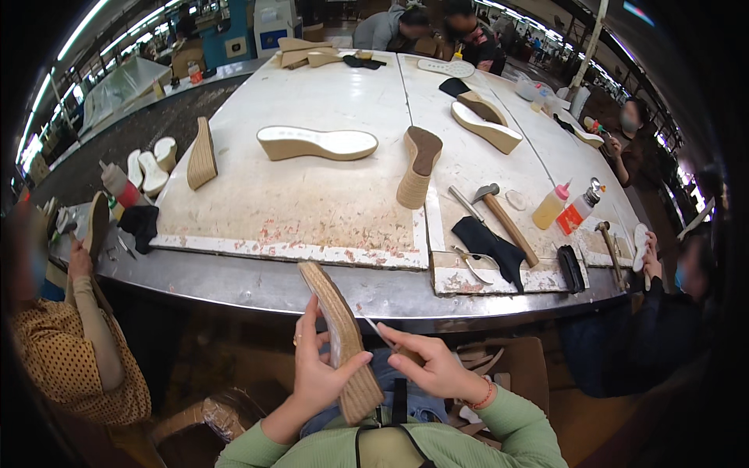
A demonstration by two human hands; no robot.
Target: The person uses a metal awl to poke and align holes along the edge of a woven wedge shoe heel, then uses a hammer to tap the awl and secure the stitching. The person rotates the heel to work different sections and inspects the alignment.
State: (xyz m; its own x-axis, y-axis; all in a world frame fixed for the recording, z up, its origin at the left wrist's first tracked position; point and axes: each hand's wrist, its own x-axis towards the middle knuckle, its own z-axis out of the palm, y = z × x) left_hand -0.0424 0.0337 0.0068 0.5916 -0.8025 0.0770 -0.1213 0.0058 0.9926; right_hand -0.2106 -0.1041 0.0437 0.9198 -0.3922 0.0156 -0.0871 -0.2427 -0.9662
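A big pale-topped desk (328, 207) with a metal near edge fills the view before me. Co-workers sit at its left and right ends, the left one in a dotted top (78, 351). Near right, below the edge, stands an open cardboard box (524, 366) with scraps inside.

The wedge sole (345, 329) being worked on is held tilted before the person's body, at the near edge of the desk, its thin end pointing far and left. Of the other wedges, a white-topped wedge (317, 143) lies mid-desk, a narrow tan wedge (203, 156) stands to its left, and a brown-faced wedge (417, 168) to its right.

The left hand (318, 376) grasps the wedge sole around its middle, thumb across the side. The right hand (434, 366) pinches a tool just to the right of it.

Near right on the desk lie a hammer (511, 230) and, to its left, a black fabric piece (490, 246). Farther right stand a yellow squeeze bottle (551, 209) and a red-orange bottle (573, 217). Metal pincers (473, 264) lie beside the fabric. Smallest is that slim pale tool (373, 324) in the right fingers; I can't tell whether its tip touches the sole.
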